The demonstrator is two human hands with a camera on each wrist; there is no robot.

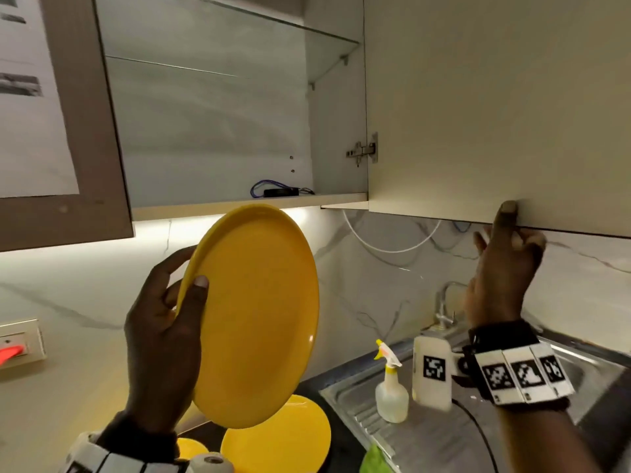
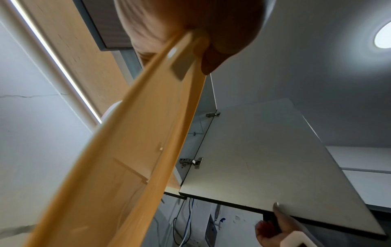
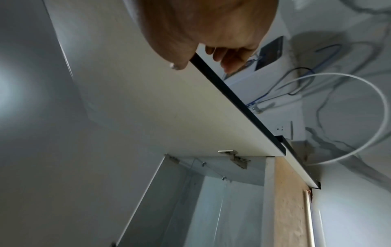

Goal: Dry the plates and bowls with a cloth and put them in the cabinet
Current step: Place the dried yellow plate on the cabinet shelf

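My left hand (image 1: pixel 170 322) grips a yellow plate (image 1: pixel 256 315) by its left rim, thumb on the front face, and holds it tilted just below the open cabinet (image 1: pixel 218 131). In the left wrist view the plate (image 2: pixel 118 158) runs edge-on away from my palm. My right hand (image 1: pixel 505 254) pinches the bottom edge of the open cabinet door (image 1: pixel 495 97), thumb on the front face, fingers curled behind; the right wrist view shows the same hold on the door (image 3: pixel 158 108). More yellow plates (image 1: pixel 290 438) lie on the counter below. A green cloth (image 1: pixel 374 460) lies at the sink's edge.
The cabinet's bottom shelf holds a small black device with blue cable (image 1: pixel 276 191). A glass shelf (image 1: pixel 177 66) spans it higher up. A spray bottle (image 1: pixel 391 390) and a white tagged bottle (image 1: pixel 432 370) stand on the steel drainer (image 1: pixel 426 435) by the tap (image 1: pixel 444 308).
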